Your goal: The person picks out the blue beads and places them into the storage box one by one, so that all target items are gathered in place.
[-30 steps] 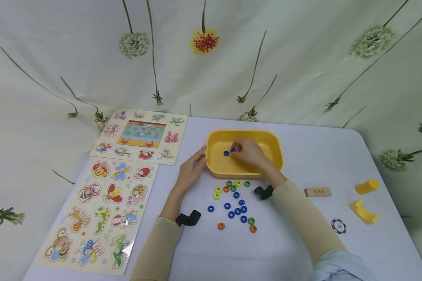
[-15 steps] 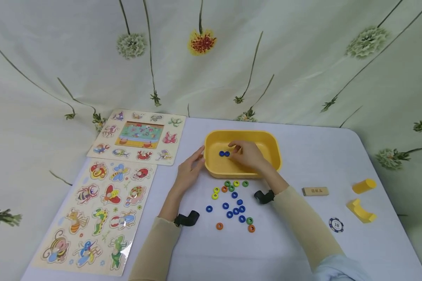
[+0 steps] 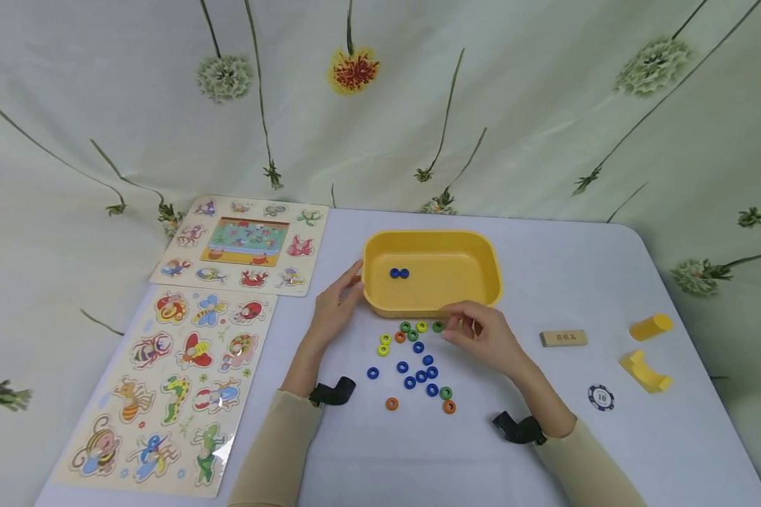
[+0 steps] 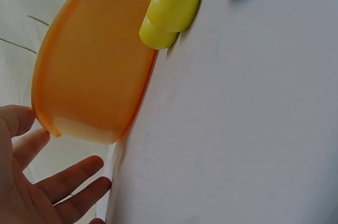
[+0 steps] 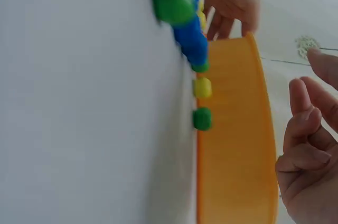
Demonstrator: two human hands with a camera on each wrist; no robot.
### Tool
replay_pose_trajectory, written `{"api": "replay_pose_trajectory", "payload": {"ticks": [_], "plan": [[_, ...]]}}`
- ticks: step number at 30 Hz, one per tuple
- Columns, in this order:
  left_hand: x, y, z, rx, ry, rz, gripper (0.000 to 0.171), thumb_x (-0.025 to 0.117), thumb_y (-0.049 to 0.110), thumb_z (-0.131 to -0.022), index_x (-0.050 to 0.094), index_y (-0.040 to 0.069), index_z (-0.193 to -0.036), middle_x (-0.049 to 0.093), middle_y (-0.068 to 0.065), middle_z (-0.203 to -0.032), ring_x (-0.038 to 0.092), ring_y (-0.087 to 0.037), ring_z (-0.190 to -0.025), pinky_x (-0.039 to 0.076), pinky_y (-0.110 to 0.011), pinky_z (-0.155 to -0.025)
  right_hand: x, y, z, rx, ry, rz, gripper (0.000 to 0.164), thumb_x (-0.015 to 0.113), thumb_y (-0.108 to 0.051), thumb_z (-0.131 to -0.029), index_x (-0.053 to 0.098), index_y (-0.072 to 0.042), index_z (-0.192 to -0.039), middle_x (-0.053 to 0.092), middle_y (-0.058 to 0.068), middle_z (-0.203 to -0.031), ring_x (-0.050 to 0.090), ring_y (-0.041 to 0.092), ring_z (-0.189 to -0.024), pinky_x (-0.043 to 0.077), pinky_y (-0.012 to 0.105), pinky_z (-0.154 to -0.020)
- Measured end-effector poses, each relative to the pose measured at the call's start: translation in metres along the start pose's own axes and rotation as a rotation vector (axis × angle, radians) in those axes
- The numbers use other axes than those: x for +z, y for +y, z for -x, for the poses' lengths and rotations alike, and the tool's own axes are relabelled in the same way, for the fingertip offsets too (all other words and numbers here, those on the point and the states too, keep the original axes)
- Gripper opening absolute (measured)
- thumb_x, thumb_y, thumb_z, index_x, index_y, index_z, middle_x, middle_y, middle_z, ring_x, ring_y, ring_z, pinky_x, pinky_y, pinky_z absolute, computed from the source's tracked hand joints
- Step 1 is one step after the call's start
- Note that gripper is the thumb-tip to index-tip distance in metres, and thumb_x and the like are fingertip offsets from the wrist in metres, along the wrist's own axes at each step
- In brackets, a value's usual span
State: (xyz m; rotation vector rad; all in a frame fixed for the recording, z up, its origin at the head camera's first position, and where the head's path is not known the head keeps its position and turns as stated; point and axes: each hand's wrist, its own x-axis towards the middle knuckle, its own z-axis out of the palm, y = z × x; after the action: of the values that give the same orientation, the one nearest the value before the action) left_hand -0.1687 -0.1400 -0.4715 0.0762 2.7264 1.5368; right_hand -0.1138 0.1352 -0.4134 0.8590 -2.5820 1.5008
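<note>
A yellow tray has two blue rings side by side on its floor. At its left end my left hand rests fingertips on the rim; the left wrist view shows these fingers spread and fairly straight. My right hand hovers just in front of the tray's front right corner, beside a green ring. Nothing shows between its thumb and fingers, and the right wrist view has them loosely bent and apart. Several blue, green, yellow and orange rings, such as a blue ring, lie before the tray.
Two animal picture boards, an upper board and a lower board, cover the left side. On the right lie a wooden block, a yellow cylinder, a yellow arch block and a round chip. A flowered cloth hangs behind.
My right hand has let go of a blue ring beside the other one in the tray, then moved out over the front rim toward the loose rings. My left hand stays at the tray.
</note>
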Motion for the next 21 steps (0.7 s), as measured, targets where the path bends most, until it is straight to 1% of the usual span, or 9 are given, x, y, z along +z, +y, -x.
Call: {"api": "replay_pose_trajectory", "payload": {"ticks": [2,5,7,10,13,15,17,21], "plan": [[0.0,0.0,0.0,-0.005,-0.004,0.006,0.045,0.044,0.037,-0.091,0.031,0.045,-0.133,0.052,-0.001,-0.125,0.033,-0.02,-0.129,0.024,-0.046,-0.105,0.004,-0.006,0.01,-0.041,-0.043,-0.015,0.027,0.068,-0.004,-0.075,0.062,-0.005,-0.101,0.058,0.004,-0.075,0.043,0.021,-0.055,0.035,0.028,-0.046],[0.0,0.0,0.0,-0.007,-0.005,0.007,0.045,0.044,0.037,-0.091,0.031,0.046,-0.132,0.052,-0.001,-0.125,0.033,-0.02,-0.129,0.023,-0.046,-0.105,0.011,-0.007,0.022,-0.083,-0.107,-0.017,0.028,0.069,-0.001,-0.073,0.062,-0.006,-0.1,0.056,0.003,-0.074,0.044,0.022,-0.055,0.037,0.029,-0.046],[-0.001,0.0,0.0,-0.004,-0.004,0.004,0.044,0.044,0.038,-0.091,0.03,0.047,-0.132,0.052,-0.001,-0.125,0.033,-0.02,-0.129,0.023,-0.046,-0.105,0.015,-0.003,0.028,-0.094,-0.14,-0.015,0.028,0.069,-0.001,-0.073,0.062,-0.006,-0.099,0.056,0.003,-0.074,0.044,0.02,-0.054,0.037,0.026,-0.046],[-0.001,-0.001,0.0,0.002,0.002,0.003,0.044,0.044,0.038,-0.091,0.03,0.047,-0.132,0.053,-0.001,-0.124,0.033,-0.02,-0.129,0.023,-0.045,-0.105,0.02,0.005,0.033,-0.082,-0.177,-0.027,0.026,0.069,-0.002,-0.073,0.062,-0.004,-0.098,0.057,0.003,-0.074,0.043,0.017,-0.054,0.035,0.018,-0.047],[-0.001,-0.001,0.0,0.007,0.004,0.007,0.044,0.044,0.038,-0.091,0.031,0.046,-0.132,0.053,-0.002,-0.124,0.033,-0.021,-0.129,0.023,-0.046,-0.105,0.027,0.018,0.036,-0.094,-0.2,-0.026,0.024,0.069,-0.003,-0.073,0.063,-0.003,-0.097,0.056,0.003,-0.074,0.042,0.015,-0.052,0.029,0.01,-0.049],[0.0,-0.001,0.0,0.008,0.004,0.01,0.044,0.044,0.038,-0.091,0.031,0.045,-0.132,0.053,-0.002,-0.125,0.033,-0.021,-0.129,0.023,-0.046,-0.105,0.032,0.029,0.037,-0.106,-0.201,-0.009,0.023,0.069,-0.006,-0.074,0.063,-0.005,-0.096,0.056,0.001,-0.074,0.041,0.014,-0.052,0.027,0.007,-0.051],[0.0,-0.001,0.0,0.004,0.005,0.011,0.044,0.045,0.037,-0.091,0.032,0.045,-0.132,0.053,-0.002,-0.124,0.034,-0.022,-0.128,0.024,-0.047,-0.105,0.036,0.039,0.039,-0.113,-0.197,0.026,0.022,0.07,-0.01,-0.075,0.064,-0.009,-0.096,0.055,-0.003,-0.073,0.041,0.01,-0.052,0.026,0.006,-0.051],[0.0,-0.001,-0.001,0.002,0.006,0.01,0.045,0.045,0.036,-0.091,0.031,0.045,-0.133,0.052,-0.002,-0.125,0.035,-0.022,-0.127,0.024,-0.048,-0.104,0.041,0.052,0.041,-0.098,-0.198,0.117,0.021,0.07,-0.021,-0.076,0.065,-0.018,-0.096,0.053,-0.013,-0.074,0.038,0.001,-0.053,0.028,0.01,-0.049]]}}
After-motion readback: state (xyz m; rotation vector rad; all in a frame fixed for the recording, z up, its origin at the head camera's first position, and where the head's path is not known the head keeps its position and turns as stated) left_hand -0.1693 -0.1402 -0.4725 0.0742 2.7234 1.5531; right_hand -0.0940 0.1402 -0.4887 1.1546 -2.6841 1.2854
